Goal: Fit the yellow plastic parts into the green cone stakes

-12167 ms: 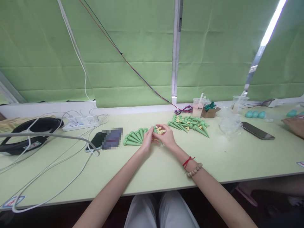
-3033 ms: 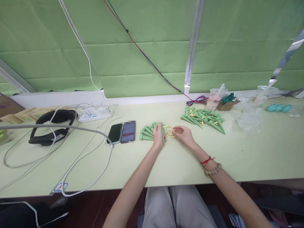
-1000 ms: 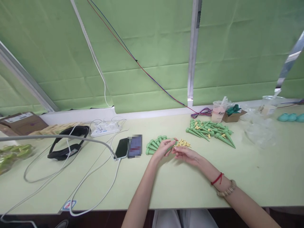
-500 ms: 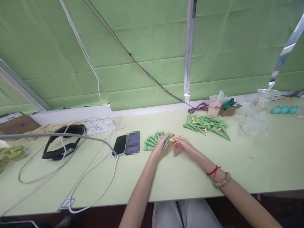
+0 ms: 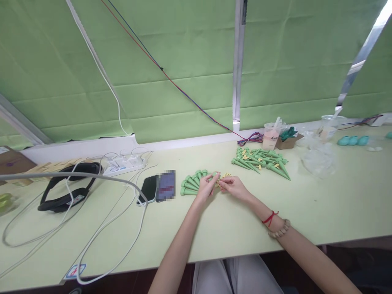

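Observation:
My left hand [image 5: 206, 188] is closed round a green plastic cone spike [image 5: 212, 179], held just above the table. My right hand [image 5: 233, 187] meets it from the right, fingers pinched on a small yellow piece at the spike's wide end. A fan of several green spikes [image 5: 190, 184] lies on the table just left of my hands. A few small yellow pieces [image 5: 226, 175] lie right behind my fingers. Further right and back lies a heap of green spikes with yellow pieces fitted [image 5: 260, 160].
A dark phone [image 5: 148, 189] and a blurred card lie left of the fan. White cables [image 5: 101, 204], a power strip [image 5: 124, 164] and a black headset [image 5: 65, 188] fill the left side. A drink cup [image 5: 270, 137], a small box and clear plastic bags [image 5: 318, 160] stand at the back right.
My hands have closed together on the one spike, the right fingers now pinching at its end. The view has shifted slightly as my head moved.

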The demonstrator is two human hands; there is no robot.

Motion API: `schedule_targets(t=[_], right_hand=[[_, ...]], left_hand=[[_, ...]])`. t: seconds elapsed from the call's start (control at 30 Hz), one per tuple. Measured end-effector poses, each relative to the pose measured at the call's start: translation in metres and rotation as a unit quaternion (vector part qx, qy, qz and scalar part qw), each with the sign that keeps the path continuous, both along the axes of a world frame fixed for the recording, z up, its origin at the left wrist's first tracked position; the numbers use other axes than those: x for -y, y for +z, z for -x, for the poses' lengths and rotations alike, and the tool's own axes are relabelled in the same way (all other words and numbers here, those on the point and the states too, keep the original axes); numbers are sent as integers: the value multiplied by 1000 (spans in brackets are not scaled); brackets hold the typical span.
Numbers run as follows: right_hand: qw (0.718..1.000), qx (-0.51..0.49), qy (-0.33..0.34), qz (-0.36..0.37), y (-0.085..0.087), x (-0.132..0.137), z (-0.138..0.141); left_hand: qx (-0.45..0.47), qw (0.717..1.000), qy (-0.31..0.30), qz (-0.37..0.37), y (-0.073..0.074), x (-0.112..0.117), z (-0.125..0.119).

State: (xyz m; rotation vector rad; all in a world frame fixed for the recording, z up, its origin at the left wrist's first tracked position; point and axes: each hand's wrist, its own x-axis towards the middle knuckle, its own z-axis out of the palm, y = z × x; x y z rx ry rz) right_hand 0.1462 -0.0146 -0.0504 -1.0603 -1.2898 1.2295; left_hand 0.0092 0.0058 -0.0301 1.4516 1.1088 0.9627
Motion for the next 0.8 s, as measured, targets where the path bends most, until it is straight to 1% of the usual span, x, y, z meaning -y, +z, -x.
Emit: schedule_targets(t=[0.07, 0.23, 0.37, 0.47, 0.53, 0.63, 0.8], right_hand=[[1000, -5, -5, 3, 0, 1, 2], [997, -62, 3, 54, 0, 0, 5], [993, -85, 0, 84, 2, 0, 5], [991, -89, 13, 99, 5, 1, 3], [990, -88, 24, 103, 6, 3, 3], [991, -74, 31, 105, 8, 5, 3], [994, -67, 29, 76, 9, 7, 4]], left_hand=[[15, 1000, -4, 8, 1, 0, 0], [64, 997, -32, 30, 5, 0, 3], [75, 996, -35, 33, 6, 2, 3], [83, 994, -55, 41, 5, 4, 1], [89, 992, -67, 56, 3, 6, -1], [87, 991, -65, 77, 0, 6, -3], [92, 992, -59, 59, 1, 6, -3]])
